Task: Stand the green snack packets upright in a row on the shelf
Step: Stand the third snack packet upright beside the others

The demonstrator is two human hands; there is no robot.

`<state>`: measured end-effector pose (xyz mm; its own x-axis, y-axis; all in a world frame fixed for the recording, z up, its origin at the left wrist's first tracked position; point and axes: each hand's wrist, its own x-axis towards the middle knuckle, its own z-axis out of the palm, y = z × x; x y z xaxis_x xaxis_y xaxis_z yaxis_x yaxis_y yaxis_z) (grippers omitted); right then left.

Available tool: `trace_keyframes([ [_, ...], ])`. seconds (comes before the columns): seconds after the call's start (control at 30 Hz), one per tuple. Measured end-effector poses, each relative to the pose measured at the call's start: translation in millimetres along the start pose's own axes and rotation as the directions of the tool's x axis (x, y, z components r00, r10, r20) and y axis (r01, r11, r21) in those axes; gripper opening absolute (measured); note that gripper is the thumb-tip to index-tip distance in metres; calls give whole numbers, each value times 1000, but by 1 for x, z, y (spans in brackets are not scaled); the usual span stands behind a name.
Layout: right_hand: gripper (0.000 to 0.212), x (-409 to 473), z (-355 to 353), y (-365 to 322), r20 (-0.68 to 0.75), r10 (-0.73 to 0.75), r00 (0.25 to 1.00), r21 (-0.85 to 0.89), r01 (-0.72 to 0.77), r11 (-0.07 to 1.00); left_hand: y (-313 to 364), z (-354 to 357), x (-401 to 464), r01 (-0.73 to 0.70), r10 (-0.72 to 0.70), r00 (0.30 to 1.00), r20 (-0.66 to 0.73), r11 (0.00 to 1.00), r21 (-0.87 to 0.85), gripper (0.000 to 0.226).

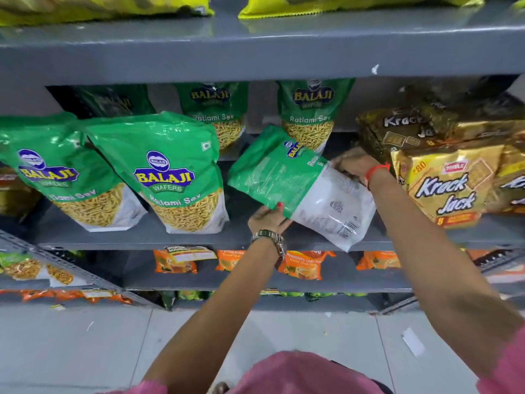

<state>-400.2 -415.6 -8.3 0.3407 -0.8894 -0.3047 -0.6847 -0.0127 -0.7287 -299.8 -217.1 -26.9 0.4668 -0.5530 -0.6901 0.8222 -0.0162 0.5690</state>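
Note:
Both of my hands hold one green and white snack packet (pixel 287 180), tilted with its printed back toward me, over the grey shelf (pixel 199 240). My left hand (pixel 268 218) grips its lower edge, thumb on top. My right hand (pixel 356 166) holds its right side near the white bottom part. Two green packets stand upright at the shelf front, one on the left (pixel 56 172) and one beside it (pixel 170 172). Behind them stand two more green packets (pixel 218 115) (pixel 312 115), and a darker one (pixel 113 100) sits in shadow.
Golden Krack Jack biscuit packs (pixel 446 183) are stacked right of my right hand. The shelf above (pixel 255 55) carries yellow packets (pixel 341 4). Orange packets (pixel 304 264) lie on the shelf below. A second rack (pixel 42 260) angles in at the lower left.

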Motion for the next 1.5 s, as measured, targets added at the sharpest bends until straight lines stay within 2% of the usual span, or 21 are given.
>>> trace_keyframes([
  [0.03,27,-4,-1,-3,-64,-15,998,-3,15,1000,6,3,-1,-64,65,998,20,998,-17,35],
  [0.1,22,-11,-5,-1,-148,-44,988,59,53,997,14,10,-1,-241,237,970,55,967,81,33],
  [0.17,24,-13,-6,2,-237,-88,968,127,121,985,26,14,4,-405,390,914,114,893,198,31],
  [0.27,24,-5,-5,13,-338,-156,928,122,208,971,49,18,12,-591,561,806,190,737,329,28],
  [0.33,29,-23,1,7,-369,-164,915,102,215,971,60,23,14,-692,655,714,246,607,391,10],
  [0.43,26,-42,13,4,-423,-124,897,202,227,953,70,32,13,-786,751,578,318,409,463,9],
  [0.5,22,-43,23,9,-440,-87,894,284,231,931,72,37,19,-776,734,582,350,372,510,7],
  [0.57,20,-37,30,18,-440,-72,895,331,236,914,74,36,27,-750,702,626,339,423,509,6],
  [0.7,25,-36,29,24,-400,-80,913,403,253,879,74,36,30,-745,698,628,343,411,526,4],
  [0.73,28,-40,28,22,-388,-85,918,410,254,876,72,36,28,-733,708,634,312,421,534,10],
  [0.8,29,-49,26,21,-395,-94,914,405,265,875,68,35,20,-715,759,611,223,410,566,27],
  [0.87,30,-57,25,23,-417,-104,903,395,283,874,61,33,10,-733,801,570,184,394,555,26],
  [0.9,28,-61,27,26,-419,-111,901,384,287,877,55,31,6,-757,786,569,240,387,527,29],
  [0.97,25,-68,31,30,-383,-135,914,399,295,868,42,30,-2,-803,691,572,442,360,475,38],
  [1.03,34,-74,39,35,-314,-158,936,459,295,838,27,28,-7,-831,607,542,581,284,479,57],
  [1.13,41,-80,51,43,-315,-212,925,462,345,817,12,26,-10,-860,624,450,639,112,497,89],
  [1.2,41,-82,58,45,-314,-222,923,488,358,796,9,24,-9,-858,643,429,635,71,509,98],
  [1.3,40,-86,65,39,-254,-254,933,494,351,795,12,25,-4,-827,673,477,566,126,547,99],
  [1.43,60,-78,70,27,-274,-290,917,381,380,843,26,26,-2,-825,676,530,512,272,495,72],
  [1.5,60,-70,67,22,-302,-261,917,452,379,808,36,24,1,-795,671,587,452,375,476,63],
])
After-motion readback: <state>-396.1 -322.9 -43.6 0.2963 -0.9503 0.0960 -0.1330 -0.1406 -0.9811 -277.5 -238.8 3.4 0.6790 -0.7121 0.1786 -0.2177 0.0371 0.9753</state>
